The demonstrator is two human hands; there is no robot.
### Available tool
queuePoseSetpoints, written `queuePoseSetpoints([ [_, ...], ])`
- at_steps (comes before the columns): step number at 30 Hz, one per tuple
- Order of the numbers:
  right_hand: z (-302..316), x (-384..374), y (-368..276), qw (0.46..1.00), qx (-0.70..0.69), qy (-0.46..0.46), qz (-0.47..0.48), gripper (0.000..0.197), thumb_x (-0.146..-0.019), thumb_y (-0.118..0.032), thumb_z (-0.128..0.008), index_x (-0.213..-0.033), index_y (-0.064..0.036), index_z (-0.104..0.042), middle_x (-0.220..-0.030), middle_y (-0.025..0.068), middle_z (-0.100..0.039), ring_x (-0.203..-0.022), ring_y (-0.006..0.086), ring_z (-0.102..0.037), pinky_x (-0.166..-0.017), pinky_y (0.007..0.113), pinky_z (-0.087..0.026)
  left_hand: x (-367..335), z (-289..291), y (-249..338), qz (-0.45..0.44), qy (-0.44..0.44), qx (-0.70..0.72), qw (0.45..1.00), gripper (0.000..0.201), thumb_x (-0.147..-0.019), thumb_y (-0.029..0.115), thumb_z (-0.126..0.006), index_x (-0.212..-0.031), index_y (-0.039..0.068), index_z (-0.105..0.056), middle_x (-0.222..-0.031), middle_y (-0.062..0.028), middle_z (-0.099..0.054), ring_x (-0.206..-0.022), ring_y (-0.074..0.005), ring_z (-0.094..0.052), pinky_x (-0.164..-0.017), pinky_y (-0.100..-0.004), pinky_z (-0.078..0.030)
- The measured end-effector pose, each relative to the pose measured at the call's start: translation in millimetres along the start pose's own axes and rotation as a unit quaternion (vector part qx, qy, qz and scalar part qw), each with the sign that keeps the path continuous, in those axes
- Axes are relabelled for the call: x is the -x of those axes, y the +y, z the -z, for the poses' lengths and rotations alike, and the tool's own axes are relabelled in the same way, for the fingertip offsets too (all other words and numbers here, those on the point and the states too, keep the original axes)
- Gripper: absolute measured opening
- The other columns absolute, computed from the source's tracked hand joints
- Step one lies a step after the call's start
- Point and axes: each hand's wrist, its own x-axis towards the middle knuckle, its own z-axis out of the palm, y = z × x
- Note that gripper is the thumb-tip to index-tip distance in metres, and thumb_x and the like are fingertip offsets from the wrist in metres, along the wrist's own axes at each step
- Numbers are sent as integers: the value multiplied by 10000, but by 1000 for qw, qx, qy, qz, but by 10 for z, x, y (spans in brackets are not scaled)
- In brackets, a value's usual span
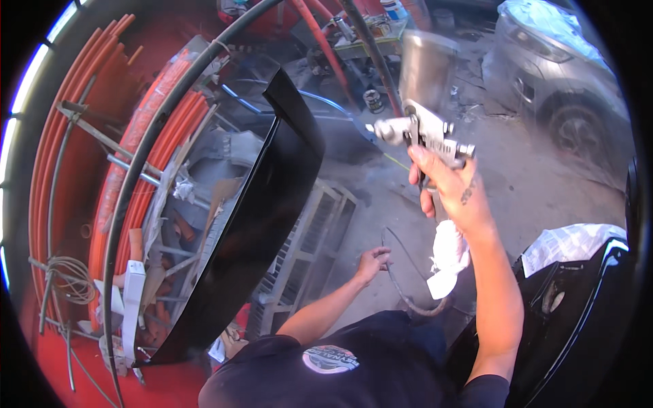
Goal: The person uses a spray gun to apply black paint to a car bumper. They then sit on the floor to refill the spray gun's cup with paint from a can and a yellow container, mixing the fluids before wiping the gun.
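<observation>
My right hand (452,187) is wrapped round the handle of a silver spray gun (432,136), raised at the right of centre. A metal paint cup (428,68) sits on top of the gun, and its nozzle points left. White wrapping (447,255) hangs below the handle. Lower down, my left hand (373,265) is closed, its fingers at a dark air hose (398,289) that loops up from beneath the gun. A glossy black car panel (252,224) stands tilted to the left of both hands.
Orange tubes (153,146) fill a rack at left, crossed by a dark curved pipe (126,183). A slatted frame (309,238) lies behind the panel. Another black car part (564,326) is close at lower right. A partly covered car (558,81) and a cluttered table (371,44) stand farther back.
</observation>
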Motion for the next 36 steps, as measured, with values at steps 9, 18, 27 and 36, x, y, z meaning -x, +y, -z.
queuePoseSetpoints([
  [9, 238, -548, -450, 986, -101, -55, 119, 371, -1049, -331, -722, -1201, 7, -732, -858, 83, -721, -479, 106, -576, -436, 249, -421, -12, -25, 247, 26, 79, 44, 996, 345, -1059, 116, -660, -1379, -15, -663, -1270, -119, -723, -1021, -219, -763, -766, -345, -636],
  [18, 668, -1122, 1237, 993, 20, -88, -81, 374, -1001, -367, -740, -1115, -13, -699, -793, 62, -684, -458, 136, -584, -416, 292, -445, 82, -33, 52, 79, 115, -3, 990, 325, -1038, 82, -663, -1346, -19, -684, -1232, -122, -729, -991, -226, -774, -759, -354, -639],
  [27, 592, -1249, 710, 994, 11, -105, -30, 374, -1012, -378, -739, -1056, -8, -701, -788, 53, -685, -462, 123, -576, -422, 282, -440, -49, -199, 154, 90, 97, 6, 991, 316, -1033, 86, -661, -1334, -1, -697, -1220, -106, -741, -993, -211, -757, -746, -347, -638],
  [36, 622, -1107, -343, 983, -82, -86, 138, 347, -1053, -319, -716, -1190, 0, -731, -853, 48, -707, -500, 83, -564, -448, 230, -410, -407, -216, 320, 62, 120, 91, 987, 359, -1043, 101, -675, -1389, 9, -648, -1268, -99, -726, -959, -201, -744, -767, -363, -662],
])
